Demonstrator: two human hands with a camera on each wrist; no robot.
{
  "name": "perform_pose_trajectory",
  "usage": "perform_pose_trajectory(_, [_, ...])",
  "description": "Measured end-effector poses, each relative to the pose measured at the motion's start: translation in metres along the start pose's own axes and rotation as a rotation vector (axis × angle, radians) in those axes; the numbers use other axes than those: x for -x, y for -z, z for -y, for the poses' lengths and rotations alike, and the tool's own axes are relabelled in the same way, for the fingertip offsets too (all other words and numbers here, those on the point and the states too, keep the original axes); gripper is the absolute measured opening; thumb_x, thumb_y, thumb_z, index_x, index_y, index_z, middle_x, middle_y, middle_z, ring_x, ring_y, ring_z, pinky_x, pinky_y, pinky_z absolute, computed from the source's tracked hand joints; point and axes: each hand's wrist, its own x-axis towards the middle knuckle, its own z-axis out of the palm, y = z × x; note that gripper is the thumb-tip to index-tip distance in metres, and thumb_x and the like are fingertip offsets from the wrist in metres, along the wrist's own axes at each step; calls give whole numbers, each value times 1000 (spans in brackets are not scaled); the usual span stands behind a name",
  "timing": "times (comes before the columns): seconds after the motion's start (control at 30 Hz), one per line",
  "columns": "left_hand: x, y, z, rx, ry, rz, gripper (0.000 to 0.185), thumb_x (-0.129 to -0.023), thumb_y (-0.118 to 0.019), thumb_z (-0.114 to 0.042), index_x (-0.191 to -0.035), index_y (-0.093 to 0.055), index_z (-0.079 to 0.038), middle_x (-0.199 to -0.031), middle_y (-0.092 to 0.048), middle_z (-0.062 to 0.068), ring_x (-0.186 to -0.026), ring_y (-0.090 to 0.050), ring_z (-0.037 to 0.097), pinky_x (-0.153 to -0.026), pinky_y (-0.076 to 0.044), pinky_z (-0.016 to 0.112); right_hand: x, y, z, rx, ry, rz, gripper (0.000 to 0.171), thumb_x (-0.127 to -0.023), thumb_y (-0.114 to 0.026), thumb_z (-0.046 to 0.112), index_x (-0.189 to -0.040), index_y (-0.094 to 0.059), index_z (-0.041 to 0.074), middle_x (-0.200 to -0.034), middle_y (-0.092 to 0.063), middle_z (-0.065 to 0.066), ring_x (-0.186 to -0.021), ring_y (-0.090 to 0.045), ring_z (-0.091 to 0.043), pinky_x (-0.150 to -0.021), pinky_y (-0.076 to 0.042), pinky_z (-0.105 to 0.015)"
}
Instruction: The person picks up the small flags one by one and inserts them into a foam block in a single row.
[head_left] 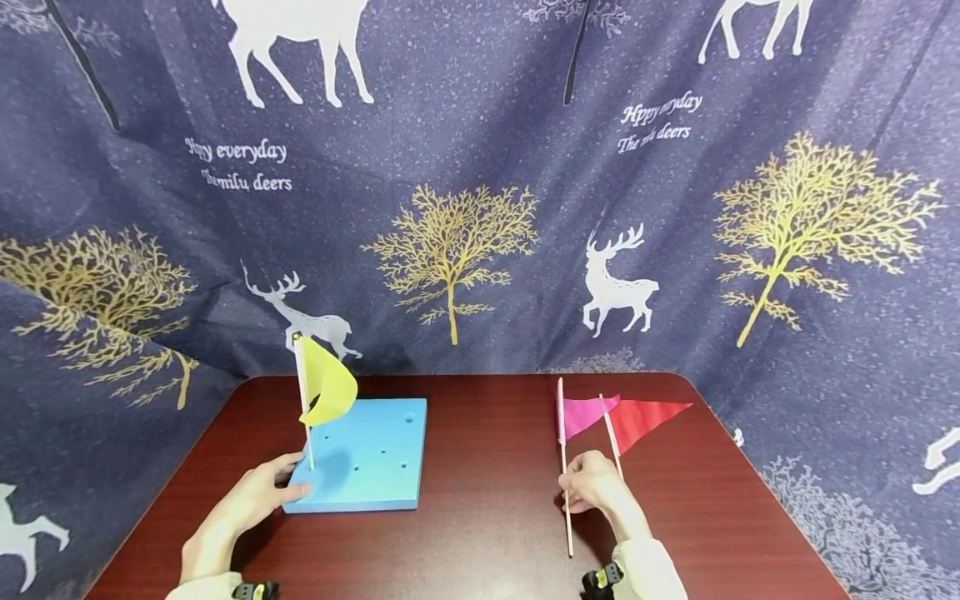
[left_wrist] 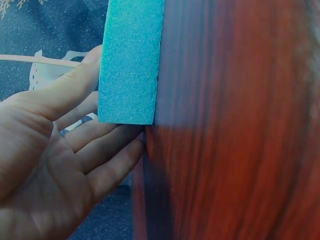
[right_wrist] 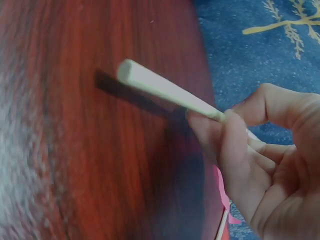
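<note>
A blue foam block (head_left: 375,433) with several small holes in its top lies on the left of the table. My left hand (head_left: 258,493) holds its near left corner, thumb on the top face and fingers along the side; the left wrist view shows the block's end (left_wrist: 130,75) between them. A yellow flag (head_left: 330,387) stands upright in the block near that hand. On the right, my right hand (head_left: 596,483) pinches the stick of a pink flag (head_left: 581,417). In the right wrist view the stick's lower end (right_wrist: 160,87) sticks out past the fingertips, above the tabletop.
A red flag (head_left: 645,421) lies on the table just right of the pink one, its stick partly hidden by my right hand. The brown wooden table (head_left: 487,500) has rounded far corners. A dark blue curtain (head_left: 480,125) printed with deer and trees hangs behind it.
</note>
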Motion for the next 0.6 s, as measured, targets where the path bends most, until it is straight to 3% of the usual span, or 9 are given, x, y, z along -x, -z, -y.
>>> perform_pose_trajectory(0.3, [0,0,-1,12,6,-1,72,-87,-75,-30,-138,-46,12,-130,-52,34,-118,-52,47,-85,-50,50,2,-2,6,-228,74,18,8,-78,-58,-12,-83,-54,-8,-67,-63,-17,-60,-69,-33,-57,-57,-42])
perform_pose_trajectory(0.6, [-2,-1,6,45,38,9,77,-86,-76,-34,-140,-44,10,-131,-51,33,-120,-51,47,-86,-50,50,9,-15,22,-274,228,-3,10,-78,-61,-12,-88,-58,-12,-75,-67,-24,-65,-69,-38,-61,-58,-45])
